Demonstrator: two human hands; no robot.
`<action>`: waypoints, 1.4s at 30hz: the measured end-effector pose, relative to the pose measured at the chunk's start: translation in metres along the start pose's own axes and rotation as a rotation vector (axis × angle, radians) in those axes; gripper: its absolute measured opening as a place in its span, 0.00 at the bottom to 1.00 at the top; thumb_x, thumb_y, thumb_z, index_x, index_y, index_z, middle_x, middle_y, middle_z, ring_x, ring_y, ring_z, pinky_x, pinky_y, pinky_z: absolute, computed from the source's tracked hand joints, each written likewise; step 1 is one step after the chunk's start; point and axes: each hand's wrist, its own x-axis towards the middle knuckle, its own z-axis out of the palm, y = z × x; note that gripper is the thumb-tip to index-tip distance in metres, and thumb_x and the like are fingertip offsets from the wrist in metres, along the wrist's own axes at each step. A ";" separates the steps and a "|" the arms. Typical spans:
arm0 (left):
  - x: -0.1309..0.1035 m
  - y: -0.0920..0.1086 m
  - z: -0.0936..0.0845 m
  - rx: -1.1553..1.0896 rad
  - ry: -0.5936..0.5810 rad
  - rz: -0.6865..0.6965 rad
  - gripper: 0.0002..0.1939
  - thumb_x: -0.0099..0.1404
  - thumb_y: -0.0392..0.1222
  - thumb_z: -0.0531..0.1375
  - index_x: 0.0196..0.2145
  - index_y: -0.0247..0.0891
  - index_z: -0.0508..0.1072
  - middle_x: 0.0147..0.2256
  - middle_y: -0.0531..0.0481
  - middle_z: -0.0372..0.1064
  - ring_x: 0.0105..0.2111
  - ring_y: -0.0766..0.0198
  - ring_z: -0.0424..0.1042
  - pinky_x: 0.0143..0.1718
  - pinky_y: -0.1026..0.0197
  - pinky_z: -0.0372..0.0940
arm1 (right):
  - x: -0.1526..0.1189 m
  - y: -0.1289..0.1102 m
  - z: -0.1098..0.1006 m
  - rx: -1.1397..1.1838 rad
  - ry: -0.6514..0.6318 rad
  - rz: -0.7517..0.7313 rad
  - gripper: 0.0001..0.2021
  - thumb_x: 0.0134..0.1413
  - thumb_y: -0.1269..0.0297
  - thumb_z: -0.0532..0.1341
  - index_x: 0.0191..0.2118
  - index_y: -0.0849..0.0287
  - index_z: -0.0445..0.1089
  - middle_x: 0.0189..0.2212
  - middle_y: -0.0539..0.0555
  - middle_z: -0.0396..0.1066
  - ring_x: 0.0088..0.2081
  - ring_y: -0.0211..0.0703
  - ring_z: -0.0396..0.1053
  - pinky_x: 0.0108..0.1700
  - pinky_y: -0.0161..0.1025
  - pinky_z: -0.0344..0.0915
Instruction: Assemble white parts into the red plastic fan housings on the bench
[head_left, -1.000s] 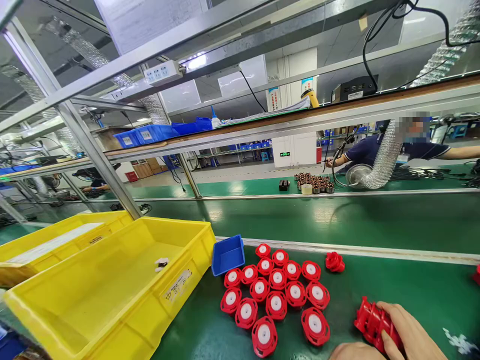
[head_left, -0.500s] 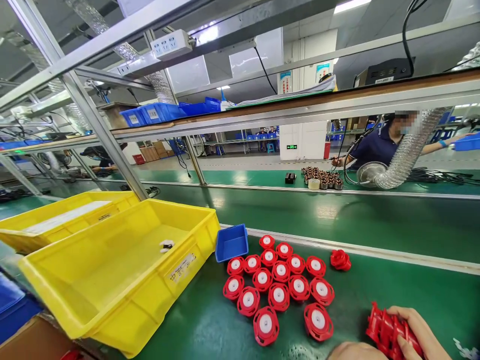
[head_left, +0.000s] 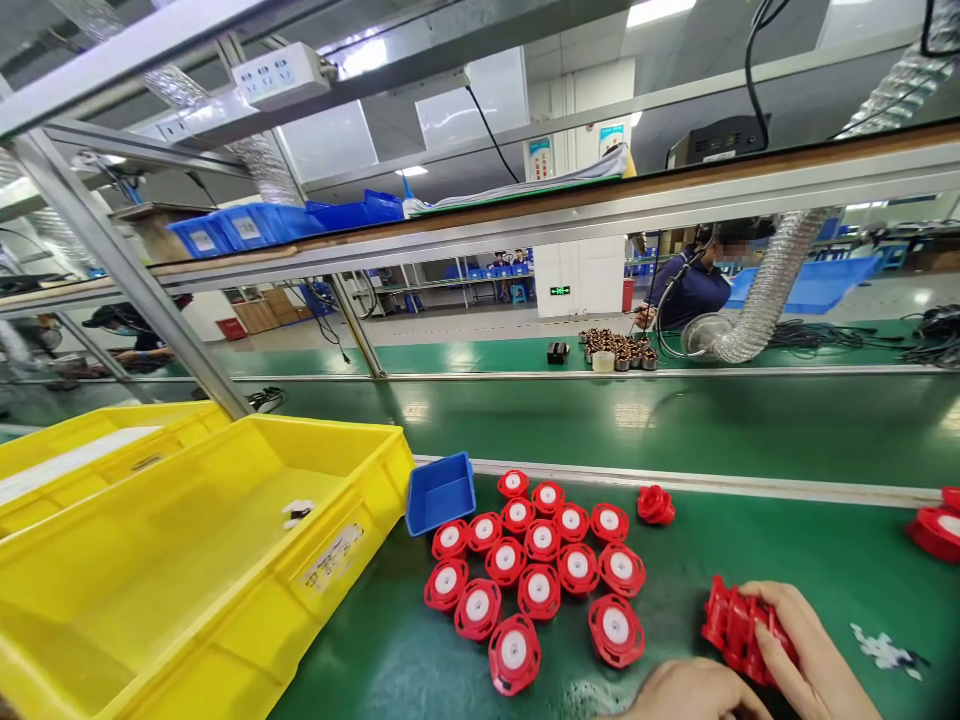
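Note:
My right hand point(head_left: 795, 640) is wrapped round a stack of red plastic parts point(head_left: 739, 630) above the green bench at the lower right. Beside it, at the bottom edge, my left hand point(head_left: 694, 690) shows its back; its fingertips are hidden near the stack's lower side. Left of my hands stand several red housings with white gears point(head_left: 538, 590) on the bench. A single red part point(head_left: 655, 505) without a visible white gear lies behind the stack. Small white pieces point(head_left: 885, 648) lie to the right of my right hand.
A large yellow bin point(head_left: 225, 560) with a small item inside takes up the left, next to a small blue tray point(head_left: 441, 493). More red parts point(head_left: 939, 530) sit at the right edge. A person point(head_left: 690, 285) works across the bench.
The view has turned right, bringing in the white pieces and the red parts at the right edge. More of my left hand shows. The person across has turned, beside a large blue tray.

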 end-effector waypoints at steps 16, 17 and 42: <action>-0.023 0.016 0.010 0.331 0.829 0.549 0.21 0.60 0.31 0.60 0.50 0.45 0.68 0.38 0.47 0.68 0.39 0.56 0.69 0.43 0.53 0.66 | 0.018 -0.059 -0.021 0.348 -0.234 0.119 0.12 0.56 0.66 0.55 0.46 0.55 0.66 0.42 0.55 0.67 0.44 0.47 0.67 0.50 0.43 0.64; -0.022 0.014 0.010 0.328 0.845 0.528 0.25 0.59 0.32 0.61 0.54 0.46 0.67 0.44 0.44 0.68 0.46 0.52 0.68 0.49 0.48 0.65 | 0.017 -0.061 -0.021 0.370 -0.252 0.140 0.14 0.53 0.68 0.56 0.47 0.55 0.65 0.42 0.55 0.67 0.44 0.46 0.67 0.50 0.43 0.65; 0.007 -0.013 0.003 -0.188 0.443 0.134 0.28 0.51 0.55 0.70 0.44 0.39 0.71 0.46 0.43 0.60 0.51 0.49 0.64 0.57 0.45 0.59 | 0.016 -0.048 -0.033 0.702 -0.464 0.398 0.21 0.59 0.49 0.57 0.52 0.55 0.69 0.39 0.55 0.73 0.34 0.44 0.71 0.39 0.41 0.68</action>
